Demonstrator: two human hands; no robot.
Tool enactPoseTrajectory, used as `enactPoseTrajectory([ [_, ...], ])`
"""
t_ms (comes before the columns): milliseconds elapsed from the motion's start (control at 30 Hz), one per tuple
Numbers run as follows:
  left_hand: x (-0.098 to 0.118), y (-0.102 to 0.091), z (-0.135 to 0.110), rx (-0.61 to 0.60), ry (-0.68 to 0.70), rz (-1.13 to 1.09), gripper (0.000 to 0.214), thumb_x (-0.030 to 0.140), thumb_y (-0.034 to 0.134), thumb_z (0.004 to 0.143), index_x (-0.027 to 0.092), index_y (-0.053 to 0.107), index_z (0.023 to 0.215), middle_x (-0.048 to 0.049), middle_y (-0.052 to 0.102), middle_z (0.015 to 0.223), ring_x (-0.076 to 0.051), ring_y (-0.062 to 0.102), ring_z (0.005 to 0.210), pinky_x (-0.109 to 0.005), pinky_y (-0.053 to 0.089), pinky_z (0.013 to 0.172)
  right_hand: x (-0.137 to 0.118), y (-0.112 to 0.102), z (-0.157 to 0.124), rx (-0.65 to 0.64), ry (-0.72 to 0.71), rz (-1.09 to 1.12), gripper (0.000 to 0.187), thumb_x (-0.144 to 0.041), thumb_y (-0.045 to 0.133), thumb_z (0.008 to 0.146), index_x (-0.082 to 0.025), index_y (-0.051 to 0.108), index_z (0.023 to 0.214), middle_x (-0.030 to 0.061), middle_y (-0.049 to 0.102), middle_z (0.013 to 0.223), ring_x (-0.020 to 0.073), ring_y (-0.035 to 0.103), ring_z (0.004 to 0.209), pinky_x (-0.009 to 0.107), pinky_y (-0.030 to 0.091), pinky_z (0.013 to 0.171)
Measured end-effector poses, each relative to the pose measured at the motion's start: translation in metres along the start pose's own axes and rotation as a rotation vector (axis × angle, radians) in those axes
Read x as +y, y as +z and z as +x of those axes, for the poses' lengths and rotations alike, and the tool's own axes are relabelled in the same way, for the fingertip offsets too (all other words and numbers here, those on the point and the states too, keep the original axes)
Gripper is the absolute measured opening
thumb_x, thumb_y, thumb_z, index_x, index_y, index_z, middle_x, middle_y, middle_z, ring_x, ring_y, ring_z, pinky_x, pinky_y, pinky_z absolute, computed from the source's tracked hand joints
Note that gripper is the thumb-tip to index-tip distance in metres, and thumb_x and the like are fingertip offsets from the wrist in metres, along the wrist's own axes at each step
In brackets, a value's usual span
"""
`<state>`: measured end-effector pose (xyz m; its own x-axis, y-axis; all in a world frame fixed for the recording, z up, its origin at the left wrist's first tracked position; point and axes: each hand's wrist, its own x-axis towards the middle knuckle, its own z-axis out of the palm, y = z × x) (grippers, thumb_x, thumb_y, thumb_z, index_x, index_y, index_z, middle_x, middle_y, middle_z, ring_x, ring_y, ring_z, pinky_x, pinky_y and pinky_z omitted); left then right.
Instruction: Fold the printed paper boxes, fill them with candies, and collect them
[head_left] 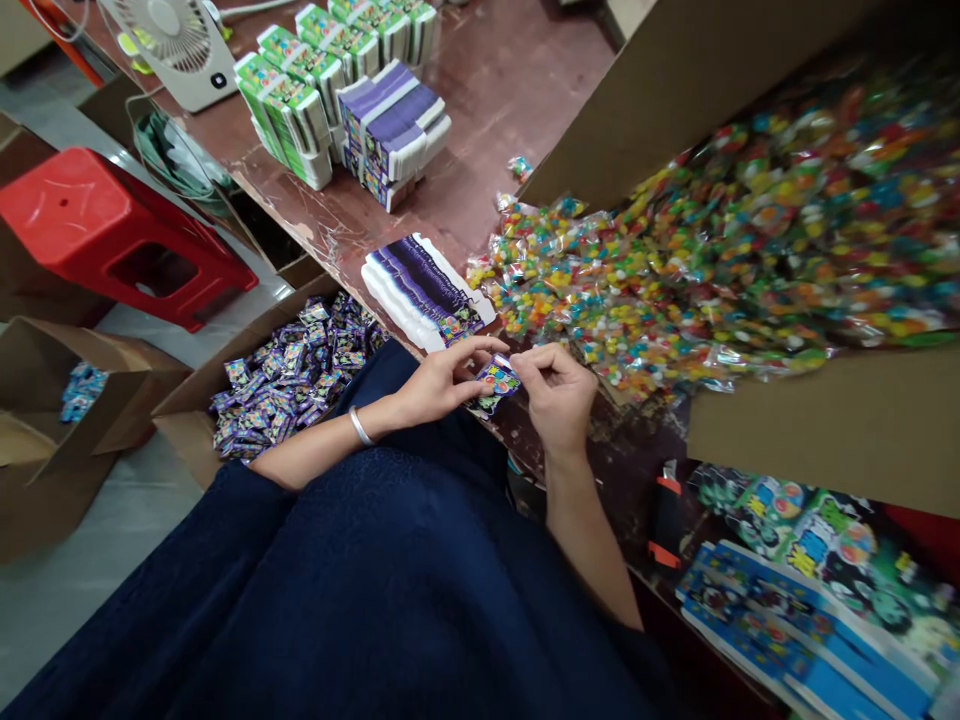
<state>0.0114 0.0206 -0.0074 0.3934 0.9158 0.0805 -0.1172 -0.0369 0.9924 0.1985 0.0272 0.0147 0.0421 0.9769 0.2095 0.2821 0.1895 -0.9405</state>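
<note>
Between my two hands, at the table's front edge, is a small purple printed candy box (501,378). My left hand (442,382) grips its left side between thumb and fingers. The fingers of my right hand (556,390) are pinched together at its upper right end; what lies inside that pinch is hidden. Just beyond my left hand, a fanned stack of flat purple cartons (427,290) lies on the table. A big heap of clear bags of colourful candies (600,290) spreads out past my right hand.
Banded purple (390,130) and green carton bundles (289,110) stand at the back near a fan (176,50). Below left, a cardboard box (184,425) holds many filled purple packs (300,370). A red stool (112,235), a utility knife (665,515) and blue printed sheets (795,620) flank the workplace.
</note>
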Motion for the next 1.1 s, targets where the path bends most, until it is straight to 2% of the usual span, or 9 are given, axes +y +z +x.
enactPoseTrajectory([
  [133, 0.001, -0.004, -0.004, 0.050, -0.028, -0.017, 0.037, 0.033, 0.077, 0.091, 0.017, 0.063, 0.121, -0.0088, 0.071, 0.114, -0.015, 0.067, 0.090, -0.024, 0.056, 0.074, -0.002, 0.002, -0.011, -0.047, -0.175, -0.095, 0.024, -0.036, 0.063, 0.101, -0.025, 0.078, 0.085, 0.0046, 0.077, 0.093, 0.0208, 0.072, 0.091, 0.039, 0.057, 0.088],
  [267, 0.022, -0.045, -0.023, -0.019, -0.065, 0.315, 0.028, 0.023, 0.068, 0.094, 0.019, 0.065, 0.121, -0.0068, 0.073, 0.112, -0.014, 0.068, 0.087, -0.028, 0.057, 0.080, 0.007, -0.005, -0.018, -0.191, -0.042, -0.033, 0.031, -0.043, 0.066, 0.098, -0.028, 0.076, 0.123, 0.0093, 0.075, 0.126, 0.0243, 0.073, 0.111, 0.038, 0.064, 0.085],
  [400, 0.043, -0.111, -0.055, 0.002, -0.144, 0.932, 0.026, 0.015, 0.062, 0.093, 0.024, 0.070, 0.116, -0.0058, 0.072, 0.111, -0.020, 0.069, 0.098, -0.035, 0.056, 0.089, 0.024, -0.011, -0.017, -0.008, 0.202, -0.017, 0.039, -0.050, 0.070, 0.093, -0.023, 0.074, 0.121, 0.0089, 0.078, 0.108, 0.0212, 0.076, 0.090, 0.033, 0.066, 0.069],
  [500, 0.041, -0.136, -0.063, 0.075, -0.154, 1.192, 0.033, 0.015, 0.064, 0.092, 0.024, 0.069, 0.123, -0.0091, 0.070, 0.116, -0.024, 0.067, 0.102, -0.039, 0.057, 0.090, 0.037, -0.008, -0.008, 0.013, 0.264, -0.076, 0.036, -0.051, 0.070, 0.091, -0.020, 0.076, 0.108, 0.0083, 0.079, 0.096, 0.0205, 0.075, 0.080, 0.033, 0.065, 0.065],
  [567, 0.031, -0.131, -0.054, 0.145, -0.049, 1.223, 0.034, 0.020, 0.068, 0.092, 0.022, 0.067, 0.127, -0.0111, 0.068, 0.121, -0.026, 0.065, 0.110, -0.042, 0.056, 0.095, 0.046, -0.001, 0.001, -0.026, 0.271, -0.121, 0.037, -0.050, 0.067, 0.091, -0.019, 0.076, 0.110, 0.0080, 0.078, 0.094, 0.0195, 0.074, 0.074, 0.032, 0.063, 0.062],
  [700, 0.004, -0.094, -0.014, 0.167, 0.147, 1.199, 0.035, 0.027, 0.074, 0.091, 0.019, 0.066, 0.125, -0.0137, 0.067, 0.126, -0.029, 0.061, 0.120, -0.046, 0.053, 0.105, 0.060, 0.019, 0.024, -0.134, 0.240, -0.216, 0.043, -0.046, 0.059, 0.093, -0.017, 0.075, 0.122, 0.0064, 0.077, 0.085, 0.0185, 0.068, 0.065, 0.034, 0.061, 0.062],
  [900, -0.025, -0.067, 0.027, 0.128, 0.056, 1.319, 0.063, 0.023, 0.081, 0.083, 0.014, 0.059, 0.141, -0.0239, 0.049, 0.158, -0.041, 0.043, 0.150, -0.060, 0.036, 0.123, 0.063, 0.046, 0.040, -0.373, 0.259, -0.263, 0.061, -0.044, 0.061, 0.092, -0.018, 0.059, 0.147, -0.0023, 0.068, 0.061, 0.0193, 0.067, 0.058, 0.032, 0.058, 0.065],
  [1000, -0.028, -0.066, 0.026, 0.143, 0.028, 1.309, 0.065, 0.021, 0.079, 0.084, 0.014, 0.056, 0.145, -0.0237, 0.045, 0.163, -0.040, 0.037, 0.155, -0.065, 0.028, 0.128, 0.061, 0.052, 0.040, -0.358, 0.312, -0.160, 0.061, -0.047, 0.067, 0.088, -0.019, 0.055, 0.141, -0.0067, 0.066, 0.058, 0.0150, 0.059, 0.045, 0.027, 0.050, 0.051],
  [1100, -0.022, -0.062, 0.020, 0.154, 0.030, 1.250, 0.061, 0.017, 0.078, 0.084, 0.015, 0.058, 0.141, -0.0230, 0.047, 0.161, -0.039, 0.037, 0.156, -0.066, 0.025, 0.129, 0.056, 0.049, 0.042, -0.231, 0.416, 0.027, 0.052, -0.056, 0.076, 0.079, -0.022, 0.056, 0.112, -0.0085, 0.065, 0.055, 0.0126, 0.055, 0.038, 0.023, 0.044, 0.040],
])
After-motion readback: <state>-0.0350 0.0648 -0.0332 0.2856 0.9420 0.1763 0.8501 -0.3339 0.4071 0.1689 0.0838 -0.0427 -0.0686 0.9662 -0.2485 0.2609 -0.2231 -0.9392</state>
